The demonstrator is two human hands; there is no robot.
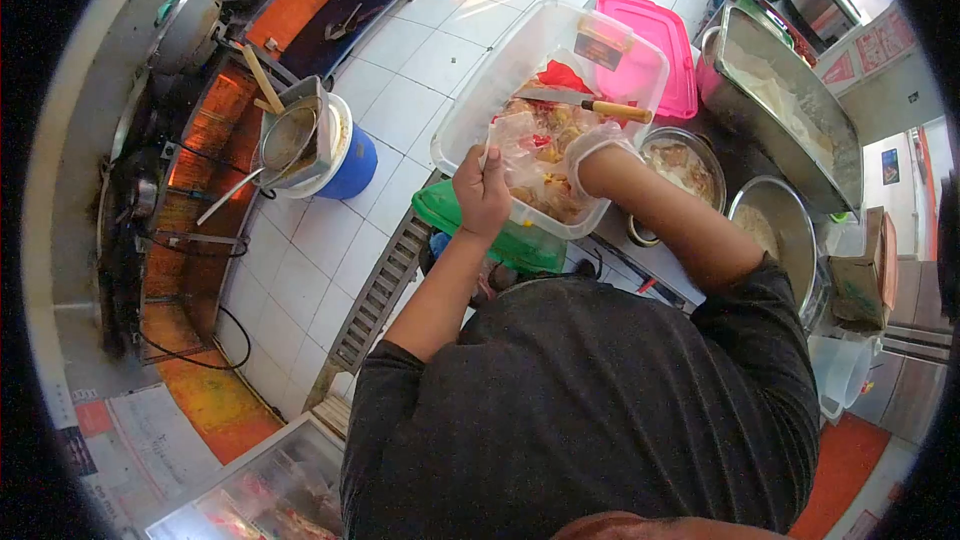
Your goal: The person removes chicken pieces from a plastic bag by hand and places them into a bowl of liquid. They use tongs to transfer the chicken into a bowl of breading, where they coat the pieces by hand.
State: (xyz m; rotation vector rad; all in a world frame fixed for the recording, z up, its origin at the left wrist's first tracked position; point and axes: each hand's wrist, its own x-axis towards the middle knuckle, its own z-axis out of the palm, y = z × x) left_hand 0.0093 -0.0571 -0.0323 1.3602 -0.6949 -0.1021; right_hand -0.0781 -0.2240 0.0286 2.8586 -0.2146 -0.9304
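In the head view, a large clear plastic tub (455, 130) holds what looks like raw chicken pieces (555, 135) with plastic bags among them. My left hand (483, 192) is at the tub's near left edge, its fingers closed on a clear plastic bag (513, 137). Over the tub's right side reaches my right hand (592, 152), covered by a clear plastic glove; its fingers are hidden among the plastic and the pieces. A knife (620, 111) with a wooden handle lies across the tub, above my right hand.
A pink lid (655, 50) leans behind the tub, and a green lid (535, 240) sits below it. To the right are a metal pot (715, 155), a steel bowl (805, 240) and a deep metal tray (760, 130) of white powder. A blue bucket (352, 165) stands left.
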